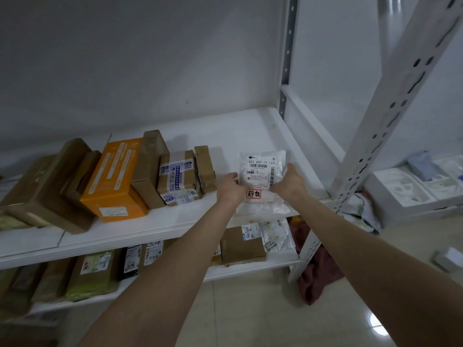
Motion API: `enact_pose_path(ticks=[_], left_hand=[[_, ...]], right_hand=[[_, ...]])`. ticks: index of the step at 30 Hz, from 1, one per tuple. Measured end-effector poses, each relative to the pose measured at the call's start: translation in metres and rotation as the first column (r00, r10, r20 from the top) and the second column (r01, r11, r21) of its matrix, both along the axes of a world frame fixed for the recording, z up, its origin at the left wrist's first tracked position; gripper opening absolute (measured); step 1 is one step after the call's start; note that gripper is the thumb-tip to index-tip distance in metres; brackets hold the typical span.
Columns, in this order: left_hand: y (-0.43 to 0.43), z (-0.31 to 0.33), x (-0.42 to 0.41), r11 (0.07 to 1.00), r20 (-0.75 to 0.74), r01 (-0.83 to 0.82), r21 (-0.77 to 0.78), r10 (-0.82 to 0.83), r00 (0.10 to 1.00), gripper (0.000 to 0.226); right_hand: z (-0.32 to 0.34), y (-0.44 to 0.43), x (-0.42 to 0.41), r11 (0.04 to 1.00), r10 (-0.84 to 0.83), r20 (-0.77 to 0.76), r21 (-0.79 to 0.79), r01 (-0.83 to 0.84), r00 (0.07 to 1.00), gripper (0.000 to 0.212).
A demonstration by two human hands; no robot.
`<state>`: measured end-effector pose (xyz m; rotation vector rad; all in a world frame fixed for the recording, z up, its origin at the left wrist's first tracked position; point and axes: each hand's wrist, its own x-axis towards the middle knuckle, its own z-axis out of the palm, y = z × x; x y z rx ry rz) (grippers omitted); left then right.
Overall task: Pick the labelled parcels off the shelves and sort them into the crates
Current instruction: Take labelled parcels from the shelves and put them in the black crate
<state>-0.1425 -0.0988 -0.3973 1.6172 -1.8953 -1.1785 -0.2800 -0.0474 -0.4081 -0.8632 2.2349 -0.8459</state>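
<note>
Our left hand and right hand grasp the white pouch by its side edges — soft, light, probably slippery, so we pinch firmly.

White plastic parcel, printed label with barcode and a red-framed stamp: held upright at the right end of the upper shelf, left hand on its left edge, right hand on its right edge, fingers closed around it from both sides.
Flat clear bag: on the shelf directly beneath the fingers.
Small brown box: just left of the left fingers.
Taped brown box with blue printing: further left, touching the small one.
Orange box: well left of the fingers, between brown cartons.
Lower shelf: below the fingers, carrying labelled cartons and bags.
</note>
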Motion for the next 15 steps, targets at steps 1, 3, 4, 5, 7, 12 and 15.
enact_pose_path(ticks=[1,3,4,5,7,12,15], left_hand=[[0.0,0.001,0.002,1.0,-0.005,-0.008,-0.027,0.008,1.0,0.044],[0.002,0.004,0.007,0.997,-0.019,-0.015,-0.081,0.014,1.0,0.025],[0.003,0.005,0.011,0.995,-0.027,-0.023,-0.098,0.02,0.999,0.02],[0.005,0.007,0.014,0.994,-0.034,-0.037,-0.107,0.033,0.999,0.019],[0.008,0.009,0.023,0.992,-0.041,-0.065,-0.112,0.06,0.997,0.02],[0.013,0.014,0.057,0.981,-0.053,-0.167,-0.099,0.163,0.985,0.031],[0.019,0.016,0.087,0.966,-0.052,-0.238,-0.101,0.234,0.971,0.026]], right_hand=[[0.001,0.001,0.001,1.0,-0.003,-0.005,-0.012,0.003,1.0,0.066],[0.002,0.003,0.002,0.999,0.026,-0.014,-0.029,-0.026,1.0,0.045],[0.003,0.004,0.004,0.999,0.041,-0.014,-0.033,-0.041,0.999,0.037],[0.004,0.005,0.006,0.998,0.049,-0.009,-0.043,-0.05,0.999,0.032],[0.008,0.007,0.012,0.996,0.065,0.005,-0.063,-0.065,0.998,0.034],[0.02,0.007,0.033,0.984,0.173,-0.019,-0.04,-0.173,0.985,0.049],[0.028,0.006,0.052,0.962,0.269,-0.045,-0.031,-0.271,0.962,0.036]])
